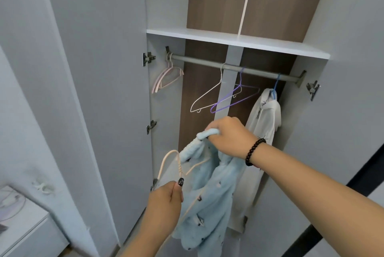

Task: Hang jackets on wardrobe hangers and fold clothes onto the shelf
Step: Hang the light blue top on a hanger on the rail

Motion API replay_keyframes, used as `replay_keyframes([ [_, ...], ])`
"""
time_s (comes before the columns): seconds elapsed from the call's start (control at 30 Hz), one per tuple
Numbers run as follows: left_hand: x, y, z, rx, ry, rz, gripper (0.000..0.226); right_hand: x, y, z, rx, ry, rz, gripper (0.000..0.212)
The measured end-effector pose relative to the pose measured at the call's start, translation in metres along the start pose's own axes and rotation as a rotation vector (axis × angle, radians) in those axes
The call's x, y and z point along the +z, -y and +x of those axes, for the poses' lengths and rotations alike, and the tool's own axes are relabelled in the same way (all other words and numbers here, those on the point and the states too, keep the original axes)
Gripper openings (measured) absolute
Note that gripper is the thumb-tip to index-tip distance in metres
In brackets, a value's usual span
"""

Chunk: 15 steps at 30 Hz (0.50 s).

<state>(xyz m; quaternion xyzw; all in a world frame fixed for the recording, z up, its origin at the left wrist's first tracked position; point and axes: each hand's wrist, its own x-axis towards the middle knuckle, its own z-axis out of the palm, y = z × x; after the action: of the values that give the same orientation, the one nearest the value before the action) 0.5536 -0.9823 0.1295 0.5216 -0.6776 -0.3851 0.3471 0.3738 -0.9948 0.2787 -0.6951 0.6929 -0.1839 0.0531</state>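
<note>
A fluffy light blue jacket (207, 190) with small dark marks hangs in front of the open wardrobe. My right hand (226, 135) grips its collar from above. My left hand (166, 202) pinches a cream wire hanger (172, 161) just below its hook; one arm of the hanger runs into the jacket. Behind, the grey rail (234, 67) carries a white wire hanger (212, 94), a purple wire hanger (236, 96), pink plastic hangers (166, 78) at the left end, and a white jacket (264, 115) on a blue hanger at the right end.
A white shelf (236, 41) spans the wardrobe above the rail. The open doors (99, 90) stand on both sides. A white cabinet (22, 221) with cables on it sits at the lower left.
</note>
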Motion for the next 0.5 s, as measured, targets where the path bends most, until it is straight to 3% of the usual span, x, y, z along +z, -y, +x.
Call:
replay_keyframes([
  [0.07, 0.01, -0.003, 0.013, -0.001, -0.058, -0.057, 0.041, -0.008, 0.009, 0.007, -0.021, -0.021, 0.023, 0.021],
  [0.13, 0.017, -0.004, 0.025, 0.005, -0.106, -0.136, 0.039, -0.024, 0.013, 0.013, 0.021, -0.053, 0.098, 0.029],
  [0.27, 0.027, -0.012, 0.046, 0.12, -0.226, -0.257, 0.04, -0.068, 0.003, 0.018, 0.16, -0.161, 0.713, 0.044],
  [0.33, 0.028, -0.023, 0.054, 0.223, -0.307, -0.31, 0.039, -0.094, -0.007, 0.017, 0.221, -0.219, 0.956, 0.039],
  [0.43, 0.02, -0.047, 0.075, 0.322, -0.361, -0.442, 0.035, -0.128, -0.026, 0.02, 0.206, -0.421, 0.959, 0.016],
  [0.5, 0.014, -0.062, 0.094, 0.391, -0.347, -0.49, 0.035, -0.135, -0.04, 0.027, 0.164, -0.492, 0.817, 0.018],
])
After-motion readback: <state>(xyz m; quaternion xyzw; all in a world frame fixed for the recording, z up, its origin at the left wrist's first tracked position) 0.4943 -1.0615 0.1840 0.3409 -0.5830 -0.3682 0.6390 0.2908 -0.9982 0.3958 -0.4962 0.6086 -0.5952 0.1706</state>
